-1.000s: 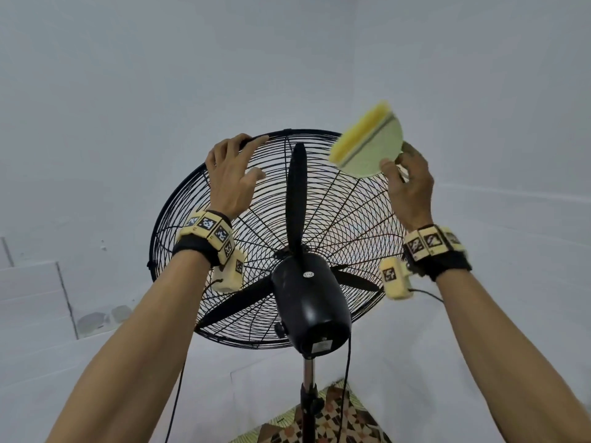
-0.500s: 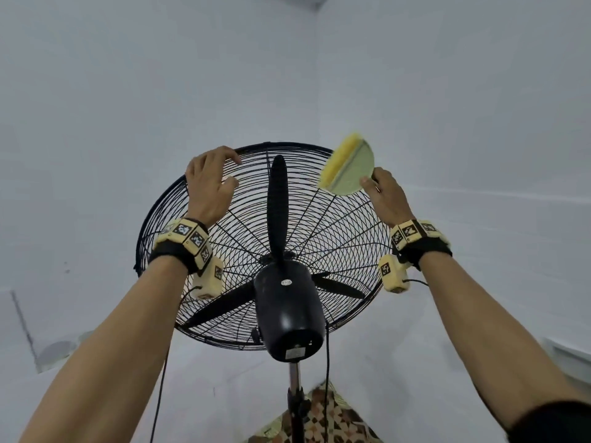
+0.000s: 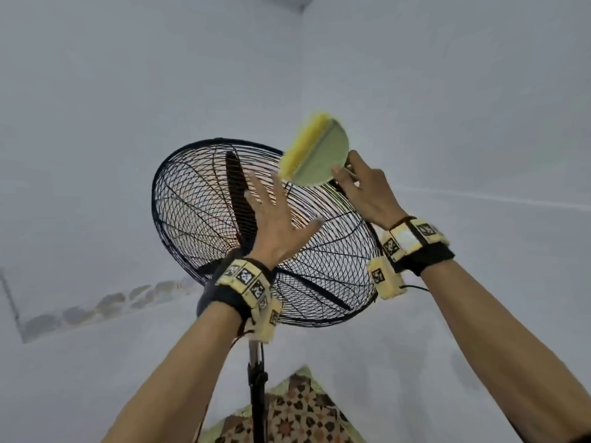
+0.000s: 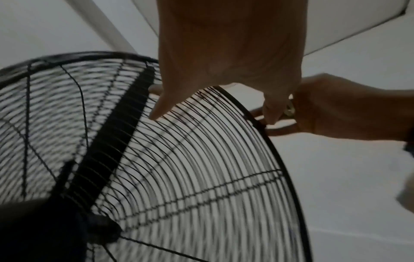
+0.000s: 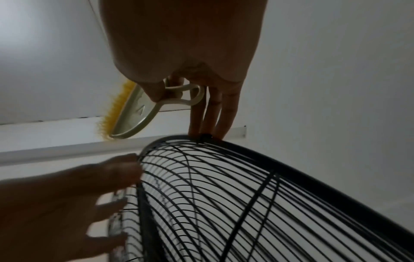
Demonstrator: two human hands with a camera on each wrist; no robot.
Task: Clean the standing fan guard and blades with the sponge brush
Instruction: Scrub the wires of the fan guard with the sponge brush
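Your fan guard (image 3: 204,225), a round black wire cage, encloses the black blades (image 3: 240,199); one blade stands nearly upright inside it and two others show lower down through the wires. The guard tilts up and away from you on its stand pole (image 3: 256,391). Your left hand (image 3: 278,225) is spread wide with straight fingers in front of the rear wires, and its wrist hides the motor housing; whether the fingertips touch the wires is hard to tell, though the left wrist view shows one finger just at them. Your right hand (image 3: 364,193) pinches the looped handle of the sponge brush (image 3: 315,155) between thumb and forefinger, at the guard's upper right rim. In the right wrist view the other fingers (image 5: 208,113) reach straight down to touch the rim. The brush is a pale green half-disc; its long straight edge runs diagonally from lower left to upper right, with the yellow sponge side facing up and left, away from the guard, blurred at its fringe. Both wrist views are dim. A patterned cloth (image 3: 300,417) lies below, cut off at the bottom edge.
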